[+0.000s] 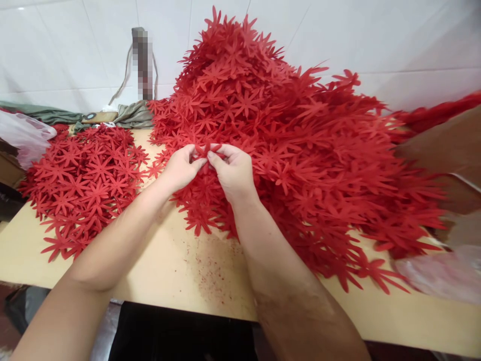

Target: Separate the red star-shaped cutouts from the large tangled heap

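Pale wooden table (pixel 176 265) under a tall red flower-cutout heap (pixel 300 150), a flatter pile (pixel 86 180) and red crumbs (pixel 216 273)

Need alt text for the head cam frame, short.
Both hands, left hand and right hand, pinch one red flower cutout before a tall red pile on a wooden table; a flatter pile lies left.

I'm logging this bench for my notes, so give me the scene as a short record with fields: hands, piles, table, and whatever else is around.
left hand: left hand pinches a red flower cutout at the front of the big pile
right hand: right hand pinches the same cutout, fingertips meeting the left's
big pile: tall heap of red cutouts, centre to right, against the white tiled wall
small pile: flatter spread of cutouts on the left
table: pale wooden top, red specks near its front edge
other: clear plastic bag far left; green cloth behind
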Demonstrator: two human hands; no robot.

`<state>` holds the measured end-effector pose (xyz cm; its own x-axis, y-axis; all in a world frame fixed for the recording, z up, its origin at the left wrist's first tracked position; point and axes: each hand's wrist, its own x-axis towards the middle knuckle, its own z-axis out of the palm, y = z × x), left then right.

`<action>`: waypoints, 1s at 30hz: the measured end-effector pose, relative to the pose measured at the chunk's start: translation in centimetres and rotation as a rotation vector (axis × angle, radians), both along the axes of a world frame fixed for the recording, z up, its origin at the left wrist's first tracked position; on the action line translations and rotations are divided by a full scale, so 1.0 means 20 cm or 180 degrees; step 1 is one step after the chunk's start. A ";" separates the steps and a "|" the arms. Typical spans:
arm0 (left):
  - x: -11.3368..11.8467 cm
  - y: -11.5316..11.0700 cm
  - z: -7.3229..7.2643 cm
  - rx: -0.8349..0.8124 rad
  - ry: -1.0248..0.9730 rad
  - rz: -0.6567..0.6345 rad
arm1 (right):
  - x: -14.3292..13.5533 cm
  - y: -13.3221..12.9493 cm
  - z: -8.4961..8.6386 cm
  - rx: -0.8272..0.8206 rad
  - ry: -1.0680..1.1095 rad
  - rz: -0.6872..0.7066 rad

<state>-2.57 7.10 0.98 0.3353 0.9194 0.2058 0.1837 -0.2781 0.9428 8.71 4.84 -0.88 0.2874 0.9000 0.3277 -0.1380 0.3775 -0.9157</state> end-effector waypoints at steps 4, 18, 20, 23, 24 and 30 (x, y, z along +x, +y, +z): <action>0.00 0.01 -0.02 0.0081 -0.0052 0.0192 | 0.00 -0.01 0.01 0.0058 -0.0391 -0.0079; 0.01 -0.07 0.06 0.0076 0.0088 0.0145 | 0.03 -0.03 0.03 -0.0405 -0.0936 -0.1199; 0.01 -0.07 0.07 -0.0134 -0.0102 -0.0019 | 0.01 -0.03 0.03 -0.0344 -0.0660 -0.0819; 0.00 -0.05 0.07 -0.0274 -0.0343 -0.0058 | -0.03 -0.03 0.05 -0.0513 -0.0185 -0.0201; 0.00 -0.04 0.07 -0.0271 -0.0449 0.0002 | -0.04 -0.04 0.06 -0.0639 -0.0055 -0.0037; -0.02 0.03 0.03 -0.0309 -0.0939 0.0307 | -0.05 -0.07 0.11 -0.1125 0.0135 0.0240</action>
